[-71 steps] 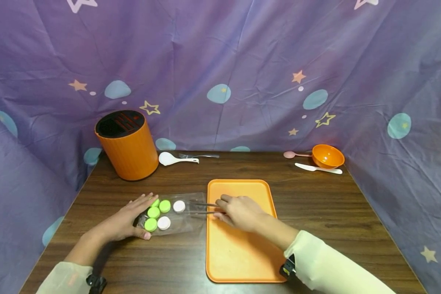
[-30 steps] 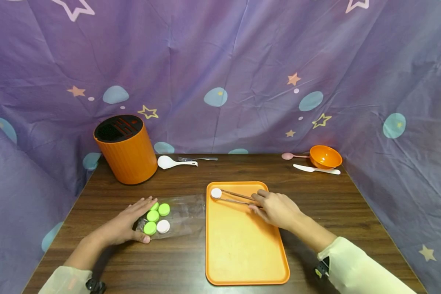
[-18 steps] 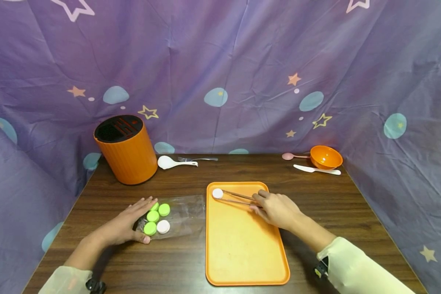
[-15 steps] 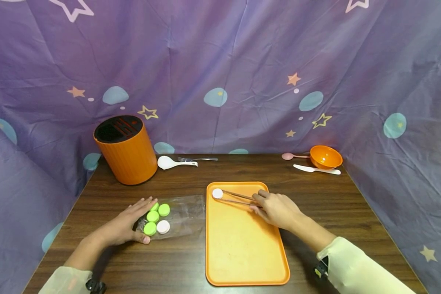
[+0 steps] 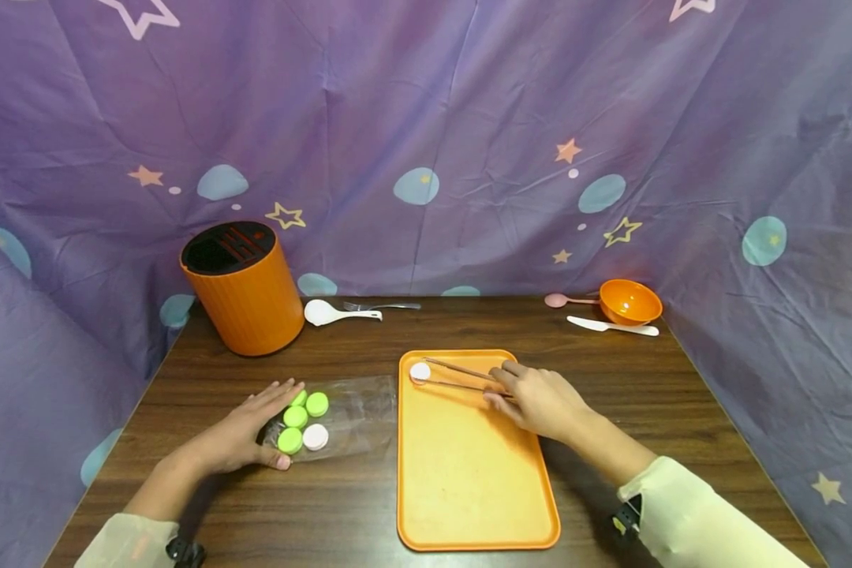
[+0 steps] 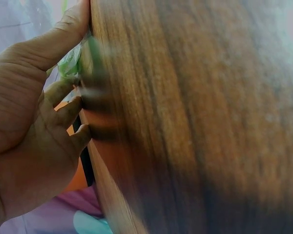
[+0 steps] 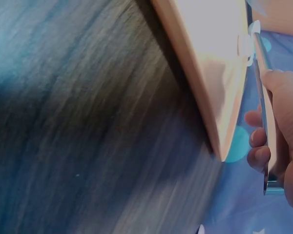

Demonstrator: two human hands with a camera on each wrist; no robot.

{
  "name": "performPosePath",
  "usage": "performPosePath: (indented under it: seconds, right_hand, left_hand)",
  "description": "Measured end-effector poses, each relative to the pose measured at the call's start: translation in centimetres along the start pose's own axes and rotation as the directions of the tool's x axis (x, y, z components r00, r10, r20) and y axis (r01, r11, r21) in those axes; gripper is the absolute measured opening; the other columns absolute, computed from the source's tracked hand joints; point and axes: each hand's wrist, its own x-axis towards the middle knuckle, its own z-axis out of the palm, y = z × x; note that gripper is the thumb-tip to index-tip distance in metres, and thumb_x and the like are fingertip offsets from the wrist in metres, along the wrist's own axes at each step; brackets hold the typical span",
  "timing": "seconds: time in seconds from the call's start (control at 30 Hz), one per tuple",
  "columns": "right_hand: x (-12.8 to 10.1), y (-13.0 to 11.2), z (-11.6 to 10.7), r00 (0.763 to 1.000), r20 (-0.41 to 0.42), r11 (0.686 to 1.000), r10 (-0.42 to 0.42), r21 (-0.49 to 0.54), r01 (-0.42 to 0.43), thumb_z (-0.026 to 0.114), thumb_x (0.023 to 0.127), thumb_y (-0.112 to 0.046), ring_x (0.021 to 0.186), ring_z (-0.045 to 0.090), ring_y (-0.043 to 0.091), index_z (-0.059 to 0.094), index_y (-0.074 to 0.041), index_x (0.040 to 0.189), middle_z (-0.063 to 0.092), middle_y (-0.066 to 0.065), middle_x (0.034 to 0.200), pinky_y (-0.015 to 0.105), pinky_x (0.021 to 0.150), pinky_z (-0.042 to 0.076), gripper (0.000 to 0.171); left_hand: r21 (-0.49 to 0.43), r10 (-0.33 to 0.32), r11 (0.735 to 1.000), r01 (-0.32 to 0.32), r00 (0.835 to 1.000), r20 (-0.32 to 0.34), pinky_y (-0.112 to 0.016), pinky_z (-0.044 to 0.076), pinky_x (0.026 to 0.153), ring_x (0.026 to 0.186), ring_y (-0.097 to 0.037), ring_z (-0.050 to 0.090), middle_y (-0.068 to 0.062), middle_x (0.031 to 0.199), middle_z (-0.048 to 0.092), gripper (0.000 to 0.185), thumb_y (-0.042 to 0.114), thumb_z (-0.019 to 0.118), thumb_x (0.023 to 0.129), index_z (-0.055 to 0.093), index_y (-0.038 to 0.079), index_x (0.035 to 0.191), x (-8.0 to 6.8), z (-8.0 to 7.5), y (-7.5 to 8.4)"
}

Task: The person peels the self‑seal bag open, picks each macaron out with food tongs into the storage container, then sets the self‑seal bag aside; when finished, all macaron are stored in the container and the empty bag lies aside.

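The whole table (image 5: 610,394) is taken in from above and in front by the head view, facing the purple curtain (image 5: 468,118). The wood is skimmed at close range by both wrist views. The orange tray (image 5: 468,473) is shared with the right wrist view (image 7: 205,87); the left hand (image 5: 244,430) with the left wrist view (image 6: 29,126).
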Motion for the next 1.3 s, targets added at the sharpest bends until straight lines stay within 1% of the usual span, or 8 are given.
performPosePath:
  seconds: [0.17,0.33,0.4,0.6,0.7,1.0,1.2,1.3]
  right_hand:
    - [0.4,-0.8,-0.6,0.998,-0.048,0.999,-0.035,0.005,0.036,0.082,0.1,-0.039,0.059,0.058,0.011,0.078,-0.01,0.12,0.07,0.0,0.097,0.034,0.051,0.055,0.035]
    - [0.9,-2.3,-0.6,0.994,-0.062,0.994,-0.094,0.041,0.097,0.082,0.1,-0.04,0.057,0.047,0.004,0.077,-0.012,0.12,0.065,-0.004,0.093,0.026,0.049,0.049,0.034]
    - [1.1,-3.0,-0.5,0.992,-0.054,0.991,-0.117,0.061,0.121,0.081,0.101,-0.04,0.058,0.046,0.002,0.077,-0.012,0.12,0.064,-0.005,0.092,0.024,0.05,0.047,0.034]
    - [1.9,-4.8,0.1,0.981,-0.041,0.978,-0.189,0.079,0.191,0.076,0.105,-0.04,0.064,0.057,0.005,0.077,-0.012,0.121,0.068,-0.005,0.096,0.027,0.054,0.055,0.032]
    - [2.5,-5.6,0.3,0.975,-0.028,0.973,-0.22,0.07,0.222,0.074,0.106,-0.04,0.067,0.062,0.006,0.077,-0.012,0.122,0.069,-0.004,0.098,0.028,0.055,0.058,0.032]
    - [4.5,-8.1,1.1,0.953,0.067,0.954,-0.296,0.07,0.291,0.067,0.11,-0.043,0.074,0.071,0.009,0.075,-0.015,0.123,0.071,-0.005,0.102,0.027,0.057,0.06,0.032]
    - [5.6,-9.6,1.4,0.941,0.088,0.945,-0.326,0.066,0.321,0.067,0.11,-0.046,0.073,0.069,0.007,0.075,-0.017,0.115,0.068,-0.007,0.096,0.029,0.059,0.062,0.03]
    - [6.1,-10.2,1.5,0.937,0.089,0.941,-0.339,0.051,0.335,0.066,0.11,-0.047,0.07,0.065,0.006,0.074,-0.018,0.109,0.066,-0.007,0.093,0.028,0.058,0.061,0.031]
  left_hand:
    - [-0.006,-0.031,1.0,0.031,1.0,0.0,-0.089,0.017,0.122,0.165,-0.059,0.023,-0.022,0.182,0.029,0.118,0.054,0.091,0.078,0.032,0.029,0.176,0.1,-0.1,0.3]
    - [0.001,-0.033,0.999,0.033,0.999,0.009,-0.093,0.019,0.118,0.159,-0.067,0.025,-0.031,0.177,0.031,0.117,0.05,0.092,0.078,0.034,0.018,0.175,0.0,-0.9,2.3]
    - [-0.009,-0.041,0.999,0.041,0.999,0.013,-0.09,0.016,0.122,0.159,-0.068,0.024,-0.033,0.176,0.031,0.117,0.049,0.093,0.077,0.035,0.016,0.174,0.0,-1.2,3.0]
    - [-0.007,-0.067,0.998,0.067,0.997,0.032,-0.087,0.015,0.126,0.16,-0.067,0.024,-0.034,0.176,0.03,0.117,0.046,0.093,0.077,0.035,0.013,0.174,0.1,-1.5,3.8]
    - [-0.013,-0.074,0.997,0.075,0.996,0.042,-0.09,0.016,0.122,0.16,-0.068,0.023,-0.035,0.176,0.03,0.117,0.045,0.094,0.077,0.035,0.011,0.173,0.2,-1.5,3.8]
    - [0.001,-0.013,1.0,0.013,1.0,0.002,-0.093,0.019,0.117,0.159,-0.067,0.027,-0.031,0.177,0.032,0.116,0.052,0.09,0.079,0.035,0.02,0.175,0.0,-1.1,2.8]
    - [0.014,-0.096,0.995,0.096,0.994,0.049,-0.09,0.018,0.122,0.16,-0.068,0.024,-0.034,0.176,0.031,0.117,0.042,0.095,0.076,0.037,0.006,0.171,0.3,-1.8,4.5]
    - [0.019,-0.133,0.991,0.132,0.989,0.069,-0.088,0.017,0.124,0.162,-0.066,0.022,-0.033,0.177,0.029,0.118,0.04,0.095,0.076,0.037,0.003,0.171,0.5,-1.9,5.0]
